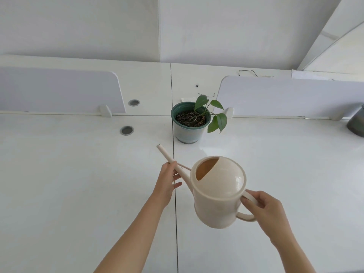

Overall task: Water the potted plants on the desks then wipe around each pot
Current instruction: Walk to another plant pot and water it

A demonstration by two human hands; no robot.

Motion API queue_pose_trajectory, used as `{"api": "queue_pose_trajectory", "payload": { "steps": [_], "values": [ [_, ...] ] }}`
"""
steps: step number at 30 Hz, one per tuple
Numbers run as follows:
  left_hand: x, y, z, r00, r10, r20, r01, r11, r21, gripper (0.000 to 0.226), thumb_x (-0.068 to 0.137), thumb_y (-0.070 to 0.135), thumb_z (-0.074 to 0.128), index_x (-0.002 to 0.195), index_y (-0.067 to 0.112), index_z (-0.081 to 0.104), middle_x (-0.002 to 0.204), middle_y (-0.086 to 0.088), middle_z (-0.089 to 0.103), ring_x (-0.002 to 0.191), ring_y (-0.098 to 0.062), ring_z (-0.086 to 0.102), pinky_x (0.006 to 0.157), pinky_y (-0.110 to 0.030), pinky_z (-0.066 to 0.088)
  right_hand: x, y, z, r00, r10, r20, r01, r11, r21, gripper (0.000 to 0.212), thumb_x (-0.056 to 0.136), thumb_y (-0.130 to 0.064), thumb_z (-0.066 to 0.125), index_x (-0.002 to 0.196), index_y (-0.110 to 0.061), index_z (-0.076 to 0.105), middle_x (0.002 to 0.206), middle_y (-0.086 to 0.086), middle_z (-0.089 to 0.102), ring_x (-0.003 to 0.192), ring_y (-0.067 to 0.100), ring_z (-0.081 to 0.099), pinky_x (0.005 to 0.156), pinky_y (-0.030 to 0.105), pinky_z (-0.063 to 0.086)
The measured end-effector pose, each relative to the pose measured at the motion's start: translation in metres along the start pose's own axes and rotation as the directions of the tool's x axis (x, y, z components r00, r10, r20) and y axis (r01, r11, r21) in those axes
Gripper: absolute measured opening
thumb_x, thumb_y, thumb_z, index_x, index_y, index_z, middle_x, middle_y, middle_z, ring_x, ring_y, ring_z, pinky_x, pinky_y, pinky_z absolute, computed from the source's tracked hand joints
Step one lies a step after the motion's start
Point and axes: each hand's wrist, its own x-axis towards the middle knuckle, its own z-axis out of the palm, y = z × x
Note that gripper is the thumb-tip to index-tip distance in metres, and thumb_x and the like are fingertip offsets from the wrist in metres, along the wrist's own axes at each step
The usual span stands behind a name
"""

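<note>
A cream watering can (218, 196) hangs in the air above the white desk (78, 184), its long thin spout pointing up and to the left. My right hand (264, 211) grips its loop handle. My left hand (167, 182) holds the spout about halfway along. Beyond the spout tip stands a green pot (188, 129) with dark soil and a small plant with a few green leaves (216, 117). The spout tip ends short of the pot, to its lower left.
Two pale divider panels (59, 89) (291, 95) stand along the back of the desks. Two grey cable grommets (127, 130) sit left of the pot. A dark grey pot (356, 123) shows at the right edge. A seam (174, 174) runs between the desks.
</note>
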Motion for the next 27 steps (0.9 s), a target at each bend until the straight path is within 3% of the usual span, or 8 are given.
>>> {"api": "queue_pose_trajectory", "payload": {
  "steps": [6, 12, 21, 24, 27],
  "values": [
    [-0.029, -0.010, -0.028, 0.989, 0.057, -0.133, -0.064, 0.997, -0.048, 0.013, 0.096, 0.026, 0.041, 0.102, 0.020, 0.051, 0.110, -0.008, 0.059, 0.102, -0.022, 0.059, 0.081, -0.035, 0.044, 0.007, 0.024, 0.012, 0.991, 0.003, 0.132, -0.004, 1.000, 0.011, 0.018, 0.082, -0.003, 0.061, 0.077, -0.020, 0.064, 0.080, -0.002, 0.067, 0.076, 0.013, 0.059, 0.063, 0.021, 0.042],
    [-0.052, -0.014, -0.049, 0.969, 0.088, -0.232, -0.114, 0.988, -0.101, 0.013, 0.096, 0.022, 0.041, 0.106, 0.018, 0.049, 0.109, -0.007, 0.057, 0.097, -0.019, 0.057, 0.077, -0.031, 0.044, 0.015, 0.036, 0.030, 0.972, -0.031, 0.235, 0.033, 0.999, -0.004, 0.011, 0.083, -0.003, 0.060, 0.082, -0.013, 0.064, 0.082, -0.009, 0.065, 0.076, 0.007, 0.058, 0.057, 0.001, 0.041],
    [-0.070, -0.015, -0.075, 0.928, 0.108, -0.358, -0.154, 0.983, -0.101, 0.012, 0.097, 0.022, 0.041, 0.105, 0.018, 0.049, 0.104, -0.003, 0.058, 0.100, -0.020, 0.056, 0.083, -0.036, 0.042, 0.024, 0.039, 0.056, 0.936, -0.061, 0.348, 0.081, 0.996, -0.044, 0.009, 0.083, -0.008, 0.061, 0.084, -0.017, 0.062, 0.086, -0.006, 0.065, 0.085, 0.016, 0.060, 0.071, 0.019, 0.045],
    [-0.072, -0.016, -0.077, 0.916, 0.108, -0.386, -0.162, 0.980, -0.111, 0.016, 0.097, 0.021, 0.041, 0.110, 0.016, 0.047, 0.106, -0.003, 0.059, 0.102, -0.021, 0.056, 0.078, -0.033, 0.044, 0.026, 0.039, 0.061, 0.924, -0.080, 0.373, 0.101, 0.994, -0.036, 0.010, 0.083, -0.007, 0.061, 0.083, -0.018, 0.061, 0.085, -0.004, 0.065, 0.081, 0.014, 0.058, 0.067, 0.014, 0.045],
    [-0.074, -0.016, -0.078, 0.908, 0.097, -0.408, -0.153, 0.982, -0.107, 0.020, 0.097, 0.022, 0.041, 0.115, 0.015, 0.045, 0.112, -0.006, 0.058, 0.105, -0.023, 0.055, 0.082, -0.036, 0.042, 0.030, 0.039, 0.063, 0.914, -0.094, 0.395, 0.111, 0.994, -0.019, 0.010, 0.083, -0.007, 0.061, 0.084, -0.017, 0.061, 0.086, -0.006, 0.065, 0.080, 0.011, 0.058, 0.065, 0.008, 0.045]
  ]
}}
